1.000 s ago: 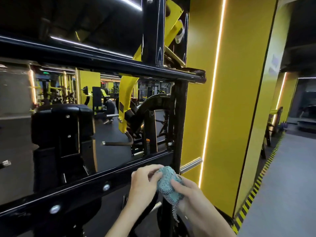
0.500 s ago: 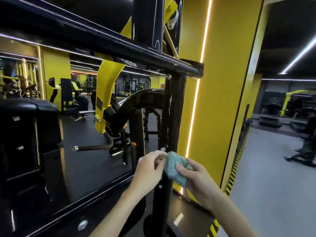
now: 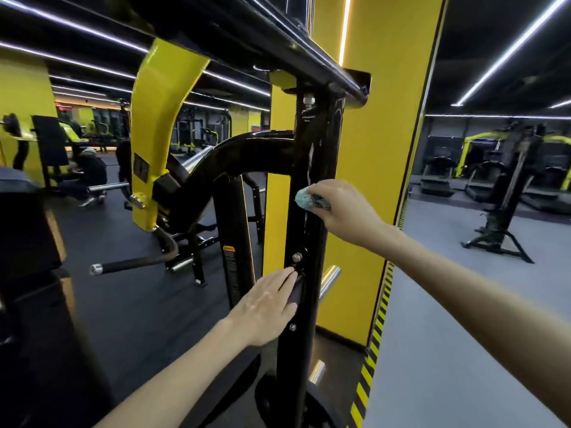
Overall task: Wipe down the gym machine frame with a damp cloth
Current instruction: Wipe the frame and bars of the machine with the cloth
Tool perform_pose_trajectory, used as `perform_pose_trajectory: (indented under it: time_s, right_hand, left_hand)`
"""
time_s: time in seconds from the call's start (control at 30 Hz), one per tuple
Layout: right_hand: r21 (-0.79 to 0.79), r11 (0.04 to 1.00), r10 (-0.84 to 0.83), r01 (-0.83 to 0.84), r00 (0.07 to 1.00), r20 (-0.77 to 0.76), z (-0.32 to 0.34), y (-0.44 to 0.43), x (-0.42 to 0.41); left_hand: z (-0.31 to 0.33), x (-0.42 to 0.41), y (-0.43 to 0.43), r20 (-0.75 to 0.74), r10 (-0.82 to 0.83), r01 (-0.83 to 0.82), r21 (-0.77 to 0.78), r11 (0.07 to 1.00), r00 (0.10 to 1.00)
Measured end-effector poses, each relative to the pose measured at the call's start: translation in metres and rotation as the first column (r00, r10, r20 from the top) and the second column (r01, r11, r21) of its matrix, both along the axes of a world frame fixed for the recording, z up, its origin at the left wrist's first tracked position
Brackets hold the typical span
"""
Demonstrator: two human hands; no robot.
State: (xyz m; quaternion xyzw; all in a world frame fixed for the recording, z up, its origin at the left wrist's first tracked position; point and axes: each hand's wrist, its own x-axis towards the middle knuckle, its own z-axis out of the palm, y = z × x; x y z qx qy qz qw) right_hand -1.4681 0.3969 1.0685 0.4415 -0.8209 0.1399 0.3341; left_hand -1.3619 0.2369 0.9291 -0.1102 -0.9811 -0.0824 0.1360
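The glossy black upright post of the gym machine frame [image 3: 321, 143] stands in the middle of the view, under a black top beam [image 3: 278, 35]. My right hand [image 3: 343, 208] is closed on a bunched teal cloth [image 3: 304, 199] and presses it against the post at about mid height. Lower down, my left hand [image 3: 265, 307] lies flat with fingers together against the left side of the same post, just below a silver bolt [image 3: 297, 257]. A wet streak shows on the post above the cloth.
A yellow pillar [image 3: 383, 149] with a hazard-striped base stands right behind the post. Chrome pegs [image 3: 329, 281] stick out from the post's right side. A yellow lever arm [image 3: 157, 125] and a black curved tube lie to the left. Grey floor with treadmills opens to the right.
My hands have parted: the right one carried the cloth up the post alone, while the left let go of the cloth and dropped flat onto the post. The view moved closer and turned right.
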Motion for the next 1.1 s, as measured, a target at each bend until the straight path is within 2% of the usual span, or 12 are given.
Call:
perform_pose_trajectory:
  time_s: [0.1,0.23,0.3,0.4,0.47,0.57,0.67,0.8,1.0,1.1]
  right_hand:
    - [0.140,0.987,-0.056,0.082,0.982,-0.181,-0.001,-0.009,-0.019]
    - [0.196,0.964,-0.103,0.181,0.931,-0.349,0.014,-0.014,-0.029]
    - [0.223,0.950,-0.106,0.217,0.900,-0.422,0.020,-0.014,-0.034]
    - [0.258,0.932,-0.097,0.255,0.862,-0.498,0.029,-0.015,-0.042]
    - [0.253,0.929,-0.103,0.271,0.844,-0.526,0.038,-0.016,-0.044]
    - [0.251,0.916,-0.116,0.313,0.805,-0.583,0.049,-0.017,-0.045]
    - [0.226,0.912,-0.132,0.342,0.767,-0.628,0.066,-0.020,-0.047]
    - [0.219,0.893,-0.174,0.393,0.750,-0.638,0.084,-0.028,-0.053]
    - [0.198,0.881,-0.234,0.429,0.760,-0.607,0.047,-0.022,-0.063]
    - [0.283,0.868,-0.174,0.409,0.782,-0.599,0.012,-0.008,-0.067]
  left_hand:
    - [-0.005,-0.008,-0.001,0.089,0.023,-0.019,-0.046,0.999,0.996]
    - [0.006,-0.019,-0.005,0.092,0.048,-0.040,-0.078,0.996,0.995]
    - [0.009,-0.025,-0.008,0.023,0.040,-0.039,-0.039,0.998,0.999]
    - [0.014,-0.041,-0.013,-0.224,0.052,-0.039,0.062,0.997,0.973]
    - [0.019,-0.054,-0.016,-0.338,0.055,-0.023,0.096,0.995,0.939]
    - [0.025,-0.075,-0.021,-0.405,0.064,-0.021,0.108,0.994,0.912]
    - [0.039,-0.099,-0.030,-0.475,0.075,-0.048,0.069,0.996,0.877]
    - [0.089,-0.133,-0.050,-0.592,0.097,-0.140,-0.027,0.990,0.800]
    - [0.138,-0.176,-0.061,-0.650,0.099,-0.132,-0.002,0.991,0.753]
    - [0.135,-0.191,-0.061,-0.667,0.075,-0.073,0.031,0.997,0.741]
